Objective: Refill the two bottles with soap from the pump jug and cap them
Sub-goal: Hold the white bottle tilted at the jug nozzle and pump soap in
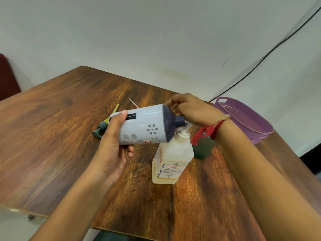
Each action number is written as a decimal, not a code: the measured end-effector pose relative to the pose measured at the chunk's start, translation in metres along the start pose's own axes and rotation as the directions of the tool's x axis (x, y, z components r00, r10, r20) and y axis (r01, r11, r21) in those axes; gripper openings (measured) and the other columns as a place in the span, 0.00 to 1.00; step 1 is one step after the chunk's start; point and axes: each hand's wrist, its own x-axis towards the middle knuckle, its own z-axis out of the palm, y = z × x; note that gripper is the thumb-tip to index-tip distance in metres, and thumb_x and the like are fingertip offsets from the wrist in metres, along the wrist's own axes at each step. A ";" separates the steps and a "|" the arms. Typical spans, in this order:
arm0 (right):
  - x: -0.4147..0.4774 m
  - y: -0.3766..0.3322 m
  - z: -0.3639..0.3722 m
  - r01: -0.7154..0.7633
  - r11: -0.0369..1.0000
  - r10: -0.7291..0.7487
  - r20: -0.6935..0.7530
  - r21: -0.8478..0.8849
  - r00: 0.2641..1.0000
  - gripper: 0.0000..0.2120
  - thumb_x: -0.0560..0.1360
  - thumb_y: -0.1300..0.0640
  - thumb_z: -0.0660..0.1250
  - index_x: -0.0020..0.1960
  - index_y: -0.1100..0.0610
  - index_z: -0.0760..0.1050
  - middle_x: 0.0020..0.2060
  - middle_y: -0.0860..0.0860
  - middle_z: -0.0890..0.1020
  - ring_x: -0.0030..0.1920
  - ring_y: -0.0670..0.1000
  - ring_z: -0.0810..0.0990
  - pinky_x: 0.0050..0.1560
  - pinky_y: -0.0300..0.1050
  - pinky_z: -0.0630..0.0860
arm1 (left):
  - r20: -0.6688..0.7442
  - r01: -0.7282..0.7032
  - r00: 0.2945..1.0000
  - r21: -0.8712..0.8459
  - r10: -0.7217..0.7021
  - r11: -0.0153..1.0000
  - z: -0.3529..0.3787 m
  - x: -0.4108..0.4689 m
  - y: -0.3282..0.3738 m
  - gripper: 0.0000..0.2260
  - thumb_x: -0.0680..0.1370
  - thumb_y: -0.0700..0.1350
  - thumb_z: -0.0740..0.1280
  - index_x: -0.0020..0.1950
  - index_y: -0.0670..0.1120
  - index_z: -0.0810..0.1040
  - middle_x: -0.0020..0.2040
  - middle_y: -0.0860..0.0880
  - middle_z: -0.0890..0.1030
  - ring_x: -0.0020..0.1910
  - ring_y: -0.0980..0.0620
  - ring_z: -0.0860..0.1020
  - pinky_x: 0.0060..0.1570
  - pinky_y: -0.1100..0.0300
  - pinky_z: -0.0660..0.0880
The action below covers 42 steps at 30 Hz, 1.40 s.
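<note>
Left hand [112, 146] fingers wrap the white bottle [147, 126], tilted above the table [52, 136], neck at 3 o'clock by the pump jug [171, 164] spout; right hand [192, 110] fingers curled, grip unclear; person should align neck under spout, pump slowly

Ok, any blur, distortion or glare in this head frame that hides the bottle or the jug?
Head view: wide-angle distortion bows the table edges and the wall cable; slight motion softness on the right hand; the white bottle in the left hand and the pump jug label are fairly sharp; lighting even, only a mild sheen on the wood.
</note>
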 end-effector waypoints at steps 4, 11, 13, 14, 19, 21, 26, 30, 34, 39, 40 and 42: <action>-0.003 0.008 0.016 -0.002 0.996 0.010 -0.100 0.085 0.995 0.17 0.75 0.69 0.52 0.38 0.54 0.74 0.39 0.50 0.76 0.42 0.50 0.75 0.40 0.40 0.70 | -0.024 0.018 1.000 0.024 -0.018 1.000 -0.004 0.000 -0.001 0.17 0.65 0.61 0.65 0.44 0.50 0.76 0.29 0.50 0.74 0.20 0.58 0.66 0.17 0.69 0.66; 0.000 -0.001 0.001 -0.049 0.987 0.032 0.115 0.151 0.993 0.18 0.76 0.72 0.52 0.42 0.54 0.75 0.43 0.53 0.77 0.40 0.49 0.76 0.36 0.37 0.74 | 0.029 0.004 1.000 0.027 -0.005 1.000 -0.001 -0.002 0.005 0.18 0.67 0.61 0.69 0.47 0.48 0.77 0.31 0.48 0.74 0.21 0.58 0.68 0.18 0.68 0.67; -0.001 0.003 0.004 -0.078 0.969 0.057 0.097 0.233 0.994 0.19 0.75 0.72 0.52 0.42 0.54 0.75 0.42 0.53 0.77 0.39 0.49 0.76 0.33 0.36 0.73 | 0.031 -0.001 1.000 0.033 0.000 0.999 0.000 -0.002 0.005 0.19 0.67 0.62 0.66 0.47 0.48 0.77 0.31 0.48 0.74 0.21 0.58 0.67 0.18 0.69 0.67; -0.002 0.006 0.007 -0.090 0.953 0.076 0.062 0.288 0.995 0.19 0.75 0.72 0.51 0.41 0.55 0.75 0.42 0.53 0.77 0.37 0.49 0.75 0.30 0.35 0.73 | 0.028 0.002 1.000 0.038 -0.003 0.999 0.001 -0.002 0.004 0.20 0.66 0.62 0.65 0.48 0.48 0.76 0.30 0.49 0.73 0.21 0.58 0.67 0.18 0.69 0.67; -0.006 0.013 0.014 -0.067 0.946 0.090 -0.059 0.318 0.994 0.19 0.76 0.71 0.50 0.42 0.56 0.76 0.41 0.52 0.77 0.37 0.48 0.75 0.27 0.30 0.72 | -0.001 0.034 0.999 0.052 -0.034 0.998 0.001 -0.001 0.000 0.19 0.69 0.61 0.64 0.48 0.48 0.76 0.30 0.49 0.74 0.21 0.58 0.68 0.18 0.70 0.67; -0.004 0.008 0.008 -0.058 0.974 0.069 -0.044 0.217 0.997 0.18 0.76 0.70 0.51 0.41 0.55 0.75 0.41 0.52 0.77 0.38 0.47 0.75 0.29 0.32 0.72 | 0.006 0.025 1.000 0.052 -0.025 0.998 0.001 -0.001 0.001 0.18 0.69 0.61 0.64 0.48 0.48 0.76 0.31 0.48 0.74 0.21 0.58 0.68 0.18 0.70 0.67; -0.001 0.007 0.003 -0.008 0.987 0.010 -0.012 0.162 1.000 0.17 0.75 0.71 0.53 0.41 0.54 0.75 0.41 0.52 0.77 0.39 0.48 0.75 0.34 0.35 0.72 | 0.009 -0.006 1.000 0.056 0.005 0.998 0.003 0.001 0.005 0.14 0.73 0.59 0.63 0.45 0.50 0.76 0.31 0.49 0.73 0.22 0.57 0.67 0.18 0.68 0.66; -0.005 0.012 0.015 -0.022 0.957 0.042 -0.064 0.290 0.997 0.19 0.75 0.73 0.51 0.40 0.56 0.75 0.38 0.52 0.77 0.36 0.46 0.74 0.26 0.29 0.70 | -0.034 0.034 0.999 0.064 -0.032 0.997 0.001 0.001 0.000 0.13 0.74 0.59 0.62 0.45 0.50 0.75 0.30 0.50 0.73 0.22 0.58 0.65 0.18 0.69 0.64; -0.003 0.008 0.008 -0.039 0.981 0.042 -0.012 0.189 0.999 0.18 0.76 0.71 0.52 0.41 0.54 0.75 0.40 0.51 0.77 0.36 0.46 0.74 0.28 0.30 0.71 | -0.006 0.023 1.000 0.074 -0.022 0.997 0.002 0.001 0.003 0.14 0.73 0.59 0.62 0.45 0.50 0.75 0.31 0.49 0.73 0.23 0.58 0.65 0.18 0.69 0.63; 0.001 0.005 0.001 -0.042 0.982 0.032 0.055 0.184 0.998 0.17 0.76 0.72 0.53 0.42 0.54 0.75 0.42 0.52 0.78 0.39 0.48 0.76 0.33 0.33 0.74 | 0.025 -0.036 0.999 0.082 0.034 0.996 0.003 0.004 0.011 0.11 0.75 0.58 0.62 0.44 0.51 0.75 0.31 0.50 0.74 0.22 0.58 0.66 0.18 0.69 0.64; 0.000 0.006 0.004 -0.051 0.970 0.045 0.029 0.240 0.999 0.18 0.75 0.72 0.52 0.41 0.54 0.75 0.41 0.52 0.77 0.38 0.48 0.76 0.30 0.32 0.73 | 0.013 -0.031 0.999 0.087 0.030 0.996 0.003 0.005 0.011 0.12 0.75 0.58 0.62 0.44 0.51 0.76 0.31 0.50 0.74 0.22 0.58 0.66 0.18 0.69 0.64; -0.002 0.011 0.013 -0.056 0.948 0.067 -0.025 0.314 0.997 0.20 0.74 0.74 0.51 0.40 0.54 0.75 0.38 0.51 0.77 0.36 0.47 0.74 0.28 0.31 0.72 | -0.009 -0.010 1.000 0.097 0.010 0.995 0.002 0.006 0.009 0.12 0.75 0.58 0.62 0.44 0.51 0.75 0.30 0.50 0.73 0.21 0.58 0.65 0.18 0.69 0.64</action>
